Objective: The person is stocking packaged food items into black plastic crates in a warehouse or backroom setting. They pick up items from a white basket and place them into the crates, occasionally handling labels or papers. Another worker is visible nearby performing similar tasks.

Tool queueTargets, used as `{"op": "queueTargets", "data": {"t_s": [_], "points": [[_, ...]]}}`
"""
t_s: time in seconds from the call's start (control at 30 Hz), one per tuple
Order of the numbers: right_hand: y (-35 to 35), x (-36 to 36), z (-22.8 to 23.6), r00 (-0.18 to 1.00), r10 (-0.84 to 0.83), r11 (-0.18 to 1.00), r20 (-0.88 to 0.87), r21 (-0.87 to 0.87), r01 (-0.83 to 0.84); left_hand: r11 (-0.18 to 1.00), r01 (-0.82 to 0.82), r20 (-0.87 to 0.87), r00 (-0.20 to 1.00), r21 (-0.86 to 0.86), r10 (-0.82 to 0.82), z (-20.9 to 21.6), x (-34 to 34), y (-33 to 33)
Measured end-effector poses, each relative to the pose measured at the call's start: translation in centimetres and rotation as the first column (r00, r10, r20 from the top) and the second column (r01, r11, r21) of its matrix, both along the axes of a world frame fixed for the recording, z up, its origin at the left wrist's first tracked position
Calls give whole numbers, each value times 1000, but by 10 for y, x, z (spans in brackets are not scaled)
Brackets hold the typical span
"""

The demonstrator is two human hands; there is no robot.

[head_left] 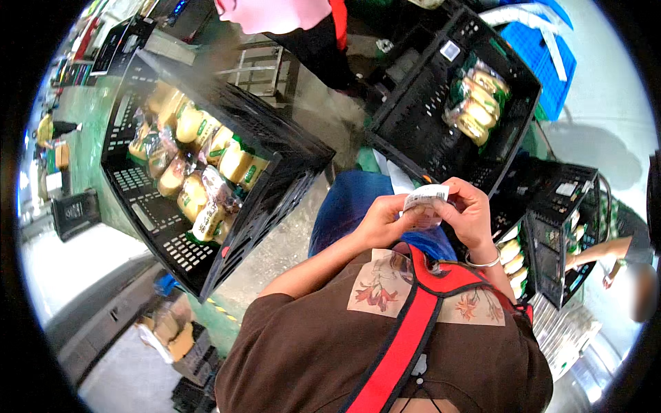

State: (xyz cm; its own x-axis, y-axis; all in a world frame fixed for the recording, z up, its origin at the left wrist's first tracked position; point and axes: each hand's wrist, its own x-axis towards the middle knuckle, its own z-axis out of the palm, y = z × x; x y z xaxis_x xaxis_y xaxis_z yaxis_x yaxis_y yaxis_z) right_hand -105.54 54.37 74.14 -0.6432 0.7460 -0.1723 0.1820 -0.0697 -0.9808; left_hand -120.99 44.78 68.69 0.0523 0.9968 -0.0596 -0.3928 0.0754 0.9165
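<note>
Both of my hands hold a small white paper slip (425,199) in front of my chest. My left hand (381,221) pinches its lower left part with the fingers curled. My right hand (469,210) grips the slip's right edge from above, and a silver bangle sits on that wrist. Below my hands are my brown shirt and a red strap.
A black plastic crate (289,148) with several wrapped yellow bread packs stands to my left. A second black crate (413,110) with a few packs is ahead right. More stacked crates (551,241) are at the right, where another person's arm (606,251) reaches in. A blue crate (533,51) lies behind.
</note>
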Motion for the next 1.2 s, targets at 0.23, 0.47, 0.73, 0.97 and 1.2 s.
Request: {"op": "queueTargets", "data": {"t_s": [0.23,0.47,0.73,0.97,1.2], "points": [[6,38,-9,976,-208,959,-66,-212,190,964,173,11,985,-203,-175,-12,39,3],[30,108,-29,968,-207,950,-140,-263,166,868,74,175,984,-491,15,-1,109,16],[56,159,-48,954,-204,948,-222,-288,136,863,53,-20,997,-502,-72,23,162,48],[70,162,-22,997,-73,724,-1,688,53,906,-44,-50,998,-422,25,22,167,57],[49,117,-8,996,37,585,81,806,-88,990,29,-388,918,-136,-80,11,130,50]]}}
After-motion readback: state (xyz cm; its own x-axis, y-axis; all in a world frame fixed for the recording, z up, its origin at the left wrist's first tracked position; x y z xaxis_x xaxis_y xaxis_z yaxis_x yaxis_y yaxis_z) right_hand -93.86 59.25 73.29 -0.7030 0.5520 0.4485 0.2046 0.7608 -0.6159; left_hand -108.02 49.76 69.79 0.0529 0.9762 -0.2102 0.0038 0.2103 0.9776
